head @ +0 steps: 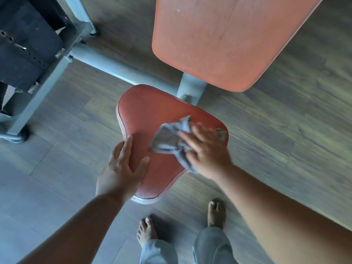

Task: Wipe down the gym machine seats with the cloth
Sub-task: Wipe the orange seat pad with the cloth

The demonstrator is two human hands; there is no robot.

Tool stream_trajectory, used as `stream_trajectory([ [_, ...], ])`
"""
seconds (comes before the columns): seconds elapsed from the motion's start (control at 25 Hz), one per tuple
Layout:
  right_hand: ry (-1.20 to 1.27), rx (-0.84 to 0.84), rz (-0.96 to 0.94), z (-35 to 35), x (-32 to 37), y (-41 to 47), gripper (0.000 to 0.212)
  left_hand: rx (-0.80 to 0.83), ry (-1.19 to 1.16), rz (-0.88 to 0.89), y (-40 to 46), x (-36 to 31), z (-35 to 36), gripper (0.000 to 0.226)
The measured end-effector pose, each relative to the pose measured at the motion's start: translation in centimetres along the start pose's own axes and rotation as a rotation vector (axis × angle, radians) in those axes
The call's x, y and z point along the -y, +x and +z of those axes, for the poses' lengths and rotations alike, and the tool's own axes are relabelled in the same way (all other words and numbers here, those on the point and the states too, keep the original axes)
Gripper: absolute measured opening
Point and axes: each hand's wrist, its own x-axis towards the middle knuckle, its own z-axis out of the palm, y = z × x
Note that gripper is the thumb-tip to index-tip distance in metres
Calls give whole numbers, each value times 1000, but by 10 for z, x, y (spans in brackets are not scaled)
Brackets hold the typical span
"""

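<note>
Far left there's a dark weight stack (28,46) inside a grey frame (38,98), with a thick grey tube (106,65) running from it across the wood-look floor (285,130) toward the middle.

Next over is the left hand (122,168). It lies flat on the near left edge of the seat (152,115), fingers together pointing up along the side, thumb splayed out onto the top. It's just resting there open, not gripping anything.

The seat itself is a reddish-orange pad with dark stitching round the rim, wide at the far end and narrowing toward the person. A grey post (190,86) shows just behind it.

Below the seat, two bare feet (146,231) stand on the floor, with light grey trouser legs (211,246) at the bottom edge.

Then the cloth (171,141), a crumpled grey rag sitting on the right half of the seat. It's a bit blurred. The right hand (207,149) lies on top of it, palm down, fingers spread and pressing it against the pad. Part of the cloth bunches out to the left of the fingers and a bit hangs off the seat's right edge under the wrist.

Up top toward the right is the backrest (228,40), a bigger orange pad, looking scuffed and faded.
</note>
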Motion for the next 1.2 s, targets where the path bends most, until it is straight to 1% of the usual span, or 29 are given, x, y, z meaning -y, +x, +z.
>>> stream_trajectory([
  [0.04,-3,-35,76,-1,-20,-1,51,14,-16,6,-8,6,1,90],
  [0.12,-1,-64,270,0,-44,15,54,-11,-59,13,-16,11,6,87],
  [0.2,34,-83,448,4,-18,31,60,-58,-143,13,-15,10,11,82],
  [0.24,44,-94,472,6,9,29,61,-77,-202,16,-16,10,11,81],
  [0.28,66,-108,423,9,39,20,60,-90,-265,13,-15,10,11,79],
  [0.36,124,-89,209,12,89,-12,55,-121,-352,2,-18,17,11,70],
  [0.4,145,-56,86,11,100,-29,53,-136,-362,8,-24,21,11,62],
  [0.48,111,21,-109,5,89,-40,52,-167,-345,26,-44,26,10,54],
  [0.52,59,51,-139,2,74,-30,52,-177,-312,20,-54,28,10,56],
  [0.56,15,81,-127,0,61,-13,53,-183,-269,-1,-63,30,10,60],
  [0.6,-10,111,-74,-3,53,10,55,-180,-227,-28,-70,31,12,63],
  [0.68,34,158,33,-3,60,53,61,-174,-189,-73,-79,33,16,64],
  [0.72,51,173,26,-1,76,64,63,-169,-192,-88,-83,34,17,63],
  [0.76,60,166,-38,2,94,64,63,-165,-199,-106,-87,35,19,62],
  [0.8,69,150,-144,3,112,55,60,-163,-204,-128,-92,37,18,59],
  [0.88,100,171,-368,-1,135,21,48,-171,-191,-194,-112,42,10,49],
  [0.96,81,279,-486,-21,137,-2,43,-158,-184,-244,-140,43,-8,43],
  [1.04,19,353,-511,-51,138,3,40,-145,-185,-257,-178,44,-36,43],
  [1.12,-2,414,-459,-96,148,10,44,-146,-166,-248,-218,43,-67,43],
  [1.2,10,445,-433,-148,168,8,42,-170,-134,-243,-260,45,-100,45],
])
